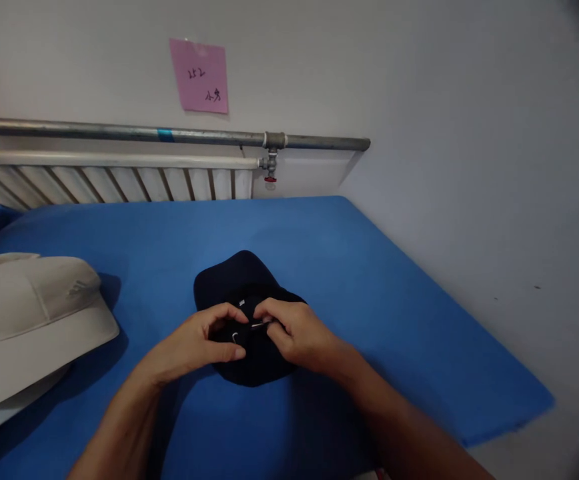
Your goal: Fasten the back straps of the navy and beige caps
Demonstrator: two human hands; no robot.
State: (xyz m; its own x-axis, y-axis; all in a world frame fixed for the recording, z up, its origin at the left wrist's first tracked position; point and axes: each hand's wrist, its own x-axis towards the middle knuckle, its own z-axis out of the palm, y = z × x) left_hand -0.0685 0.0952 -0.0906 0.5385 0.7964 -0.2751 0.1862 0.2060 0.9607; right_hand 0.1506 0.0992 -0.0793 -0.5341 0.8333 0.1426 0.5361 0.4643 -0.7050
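A dark navy cap (234, 277) lies on the blue sheet (369, 287) in front of me, its brim pointing away. My left hand (199, 340) and my right hand (297, 333) both rest on its near side. Each hand pinches the cap's back strap (249, 327), where a small metal buckle glints between the fingertips. My fingers hide part of the strap.
A beige cap (29, 313) lies at the left on the sheet, on top of another pale item. Behind runs a white radiator (119, 180) under a metal pipe (169, 135) with a red-handled valve (270, 179). A pink note (199, 75) hangs on the wall. The sheet's edge drops at the right.
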